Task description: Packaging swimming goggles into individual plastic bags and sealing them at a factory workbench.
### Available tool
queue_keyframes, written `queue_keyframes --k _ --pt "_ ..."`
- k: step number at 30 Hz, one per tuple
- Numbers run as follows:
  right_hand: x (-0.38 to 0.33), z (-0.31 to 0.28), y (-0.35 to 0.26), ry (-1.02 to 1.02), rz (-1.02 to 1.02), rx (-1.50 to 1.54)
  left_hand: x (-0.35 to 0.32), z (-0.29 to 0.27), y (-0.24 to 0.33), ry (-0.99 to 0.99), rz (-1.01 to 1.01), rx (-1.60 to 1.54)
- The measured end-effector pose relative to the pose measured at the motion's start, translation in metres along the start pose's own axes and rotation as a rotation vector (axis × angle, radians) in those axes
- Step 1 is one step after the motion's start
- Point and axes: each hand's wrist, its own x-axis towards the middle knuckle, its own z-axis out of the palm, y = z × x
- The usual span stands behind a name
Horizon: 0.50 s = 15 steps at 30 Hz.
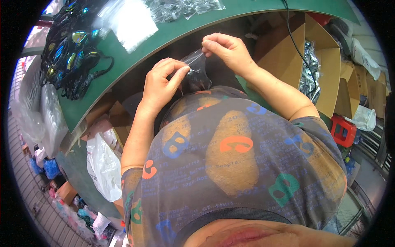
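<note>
Both my hands hold one small clear plastic bag (196,71) with something dark inside, just in front of my belly and below the edge of the green table (135,53). My left hand (162,82) pinches the bag's left top edge between thumb and fingers. My right hand (225,49) pinches its right top corner. The bag hangs down between them. A heap of swim goggles (72,49) with dark straps and coloured mirrored lenses lies on the table at the far left.
A stack of clear empty bags (131,22) and a pile of filled bags (181,8) lie on the table's far side. An open cardboard box (325,66) with shiny packets stands at my right, with a red stool (342,131) beside it. White bags (103,164) sit on the floor at left.
</note>
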Motion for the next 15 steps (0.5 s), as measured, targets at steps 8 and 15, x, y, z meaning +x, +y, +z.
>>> queue_keyframes --k 8,15 --pt "-0.001 -0.017 0.000 -0.263 -0.063 -0.282 0.002 0.000 -0.001 0.006 0.000 0.003" --pt "0.002 -0.012 0.008 -0.259 -0.046 -0.156 0.001 0.003 -0.001 0.000 -0.043 -0.012"
